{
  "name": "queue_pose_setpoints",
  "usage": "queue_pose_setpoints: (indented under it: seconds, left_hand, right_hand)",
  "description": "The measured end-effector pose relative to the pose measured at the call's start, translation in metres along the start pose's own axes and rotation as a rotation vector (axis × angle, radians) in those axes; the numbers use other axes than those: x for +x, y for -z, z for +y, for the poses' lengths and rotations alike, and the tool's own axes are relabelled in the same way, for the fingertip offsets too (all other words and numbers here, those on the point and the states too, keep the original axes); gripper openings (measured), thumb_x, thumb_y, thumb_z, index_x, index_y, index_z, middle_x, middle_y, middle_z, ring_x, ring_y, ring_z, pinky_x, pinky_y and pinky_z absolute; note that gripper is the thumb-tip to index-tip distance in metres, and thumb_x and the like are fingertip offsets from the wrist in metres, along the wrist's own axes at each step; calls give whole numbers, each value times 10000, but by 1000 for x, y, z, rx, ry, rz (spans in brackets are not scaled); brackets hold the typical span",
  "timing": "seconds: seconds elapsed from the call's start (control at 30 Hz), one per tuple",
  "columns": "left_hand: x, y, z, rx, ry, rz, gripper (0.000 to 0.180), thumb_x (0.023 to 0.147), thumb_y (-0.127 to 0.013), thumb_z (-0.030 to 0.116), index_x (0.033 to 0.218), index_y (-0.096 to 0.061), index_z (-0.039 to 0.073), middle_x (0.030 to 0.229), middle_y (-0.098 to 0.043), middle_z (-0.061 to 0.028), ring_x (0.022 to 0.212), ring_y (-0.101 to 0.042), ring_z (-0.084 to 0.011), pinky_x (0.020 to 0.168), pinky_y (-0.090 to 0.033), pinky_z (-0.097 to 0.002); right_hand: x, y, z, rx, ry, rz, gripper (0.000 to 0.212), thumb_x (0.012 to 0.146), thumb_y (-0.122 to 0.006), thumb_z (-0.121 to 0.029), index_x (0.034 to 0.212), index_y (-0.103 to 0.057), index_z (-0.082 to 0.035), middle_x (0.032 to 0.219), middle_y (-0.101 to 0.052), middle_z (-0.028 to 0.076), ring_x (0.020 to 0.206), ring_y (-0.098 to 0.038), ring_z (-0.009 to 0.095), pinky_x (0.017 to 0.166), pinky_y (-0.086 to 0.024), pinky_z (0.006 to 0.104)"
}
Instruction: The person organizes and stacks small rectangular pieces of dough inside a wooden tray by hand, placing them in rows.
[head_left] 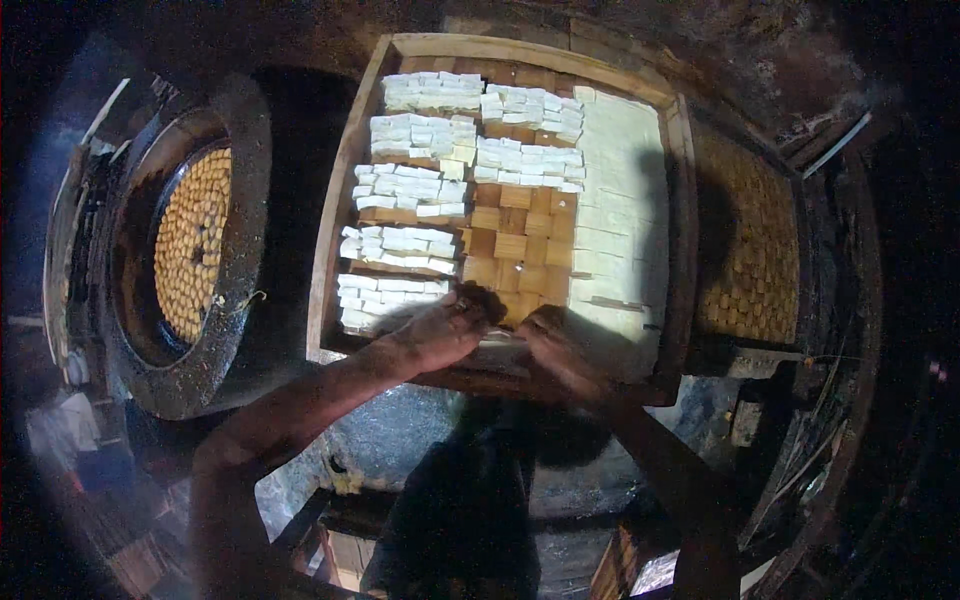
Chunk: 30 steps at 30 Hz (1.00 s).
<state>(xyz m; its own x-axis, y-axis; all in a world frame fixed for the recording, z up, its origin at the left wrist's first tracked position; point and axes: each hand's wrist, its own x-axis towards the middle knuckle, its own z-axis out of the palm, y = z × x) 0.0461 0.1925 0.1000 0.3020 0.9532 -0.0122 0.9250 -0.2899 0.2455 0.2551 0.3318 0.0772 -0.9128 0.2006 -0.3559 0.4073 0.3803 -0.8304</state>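
My left hand [440,330] and right hand [555,345] rest at frame centre on the wooden tray's [345,190] near edge, touching white blocks [385,295]; finger closure cannot be determined.

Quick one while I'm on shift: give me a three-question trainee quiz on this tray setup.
1. True or false: the wooden tray holds white cut blocks.
2. Where do the left hand and right hand work? A far edge, B near edge, C in the wok.
3. What fills the round wok at left?

Key: 1 true. 2 B. 3 Small golden-brown fried pieces.
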Motion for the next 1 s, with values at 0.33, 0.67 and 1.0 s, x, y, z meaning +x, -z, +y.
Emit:
queue_pose_setpoints:
  seconds: [0.33, 0.67, 1.0]
  left_hand:
    - [10, 14, 6, -92, 53, 103, 330, 876, -534, 56, 1193, -588, -19, 1176, -627, -177, 1127, -591, -329, 995, -462, -408]
    - [11, -8, 0, 107, 69, 127, 283, 787, -603, 134, 1053, -629, 41, 1050, -642, -107, 990, -603, -292, 851, -479, -420]
    - [2, 5, 6, 44, -3, -34, 446, 848, -539, 127, 1285, -539, 38, 1320, -565, -160, 1262, -518, -324, 1105, -405, -434]
  right_hand:
    - [3, 15, -33, 227, -371, -124, 428, 1027, -378, -338, 1348, -522, -94, 1273, -584, 186, 1174, -555, 318, 1046, -406, 400]
    - [21, 19, -3, -200, -20, -185, 561, 818, -716, -164, 1343, -529, -99, 1278, -600, 205, 1223, -549, 369, 1037, -428, 443]
    - [3, 7, 4, 193, -117, -35, 249, 941, -501, -183, 1128, -595, -48, 1097, -646, 158, 1103, -592, 299, 957, -446, 393]
